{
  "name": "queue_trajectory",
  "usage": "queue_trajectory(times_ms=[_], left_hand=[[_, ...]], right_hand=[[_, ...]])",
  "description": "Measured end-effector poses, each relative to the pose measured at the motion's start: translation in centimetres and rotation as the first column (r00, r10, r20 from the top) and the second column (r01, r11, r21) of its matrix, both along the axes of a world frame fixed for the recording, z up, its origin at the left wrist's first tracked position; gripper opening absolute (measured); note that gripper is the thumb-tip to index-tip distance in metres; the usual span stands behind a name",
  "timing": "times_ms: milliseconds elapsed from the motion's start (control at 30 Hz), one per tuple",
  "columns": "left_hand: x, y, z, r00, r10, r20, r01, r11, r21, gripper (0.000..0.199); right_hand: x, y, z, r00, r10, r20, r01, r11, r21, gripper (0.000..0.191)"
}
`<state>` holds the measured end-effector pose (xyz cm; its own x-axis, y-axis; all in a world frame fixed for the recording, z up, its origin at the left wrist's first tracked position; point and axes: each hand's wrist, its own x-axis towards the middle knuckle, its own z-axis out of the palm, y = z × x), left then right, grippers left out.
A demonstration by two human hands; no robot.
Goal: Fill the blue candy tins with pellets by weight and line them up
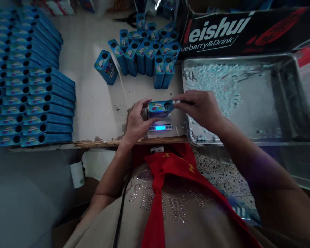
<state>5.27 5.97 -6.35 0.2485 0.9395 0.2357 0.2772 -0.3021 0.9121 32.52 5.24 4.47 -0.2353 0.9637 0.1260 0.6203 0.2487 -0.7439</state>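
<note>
A small blue candy box [158, 108] with a dark round hole in its top stands on a digital scale [167, 127] with a lit blue display. My left hand [139, 120] curves around the box's left side, fingers behind and thumb in front. At the right end of the box, my right hand [203, 105] pinches a few small white candies [176, 102] beside the hole. To the right, a metal tray [274, 137] holds many loose pale candies [217, 82], with that hand above its left edge.
Rows of stacked blue boxes [49, 106] fill the table's left side. Several upright boxes [144, 55] and one apart [106, 67] stand behind the scale. A black printed carton [222, 31] sits behind the tray. Pliers [127, 20] lie at the back. The worn wooden edge [105, 143] runs in front.
</note>
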Motion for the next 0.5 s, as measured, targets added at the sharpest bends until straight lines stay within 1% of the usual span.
queue_trajectory(times_ms=[67, 100, 133, 167, 200, 233, 267, 300, 333, 367, 400, 433, 500], left_hand=[[-0.1, 0.0, 0.7, 0.999, 0.015, -0.035, -0.014, 1.0, 0.02, 0.08], [0.0, 0.1, 1.2, 0.997, 0.019, -0.073, -0.017, 0.999, 0.037, 0.08], [0.3, 0.2, 1.7, 0.993, 0.016, -0.121, -0.009, 0.998, 0.061, 0.078], [0.8, 0.3, 2.3, 0.985, 0.002, -0.174, 0.013, 0.996, 0.087, 0.073], [1.2, 0.5, 2.9, 0.973, -0.018, -0.229, 0.043, 0.993, 0.108, 0.065], [1.7, 0.7, 3.5, 0.959, -0.042, -0.281, 0.079, 0.989, 0.121, 0.057], [1.9, 1.0, 4.1, 0.943, -0.063, -0.326, 0.108, 0.986, 0.125, 0.05], [1.8, 1.4, 4.8, 0.93, -0.067, -0.361, 0.119, 0.985, 0.124, 0.045], [1.4, 2.1, 5.5, 0.922, -0.049, -0.384, 0.106, 0.986, 0.13, 0.043], [0.4, 2.9, 6.3, 0.918, -0.005, -0.397, 0.07, 0.986, 0.151, 0.042], [-1.1, 4.0, 7.3, 0.914, 0.06, -0.402, 0.018, 0.982, 0.187, 0.042], [-3.0, 5.4, 8.5, 0.905, 0.14, -0.401, -0.046, 0.971, 0.236, 0.042], [-8.0, 9.1, 11.2, 0.858, 0.327, -0.398, -0.183, 0.916, 0.358, 0.044]], right_hand=[[-0.8, 0.4, 0.5, 0.996, 0.09, 0.027, -0.091, 0.996, 0.025, 0.019], [-0.9, 0.5, 0.6, 0.995, 0.096, -0.004, -0.096, 0.995, 0.01, 0.018], [-0.7, 0.7, 0.5, 0.995, 0.066, -0.075, -0.068, 0.997, -0.025, 0.016], [-0.2, 1.0, 0.4, 0.983, 0.002, -0.183, -0.017, 0.997, -0.08, 0.015], [0.5, 1.3, 0.0, 0.943, -0.093, -0.318, 0.045, 0.987, -0.155, 0.016], [1.3, 1.8, -0.4, 0.87, -0.199, -0.452, 0.091, 0.964, -0.249, 0.018], [2.1, 2.4, -0.9, 0.776, -0.294, -0.557, 0.102, 0.931, -0.35, 0.02], [2.9, 3.0, -1.4, 0.691, -0.366, -0.624, 0.079, 0.896, -0.437, 0.021], [3.5, 3.7, -1.9, 0.631, -0.411, -0.657, 0.039, 0.864, -0.503, 0.023], [3.9, 4.4, -2.3, 0.602, -0.435, -0.67, -0.005, 0.837, -0.548, 0.026], [4.1, 5.2, -2.7, 0.604, -0.436, -0.667, -0.039, 0.82, -0.571, 0.028], [4.0, 6.1, -3.1, 0.637, -0.412, -0.652, -0.046, 0.823, -0.566, 0.029], [3.2, 8.1, -3.5, 0.726, -0.336, -0.6, -0.002, 0.871, -0.491, 0.024]])
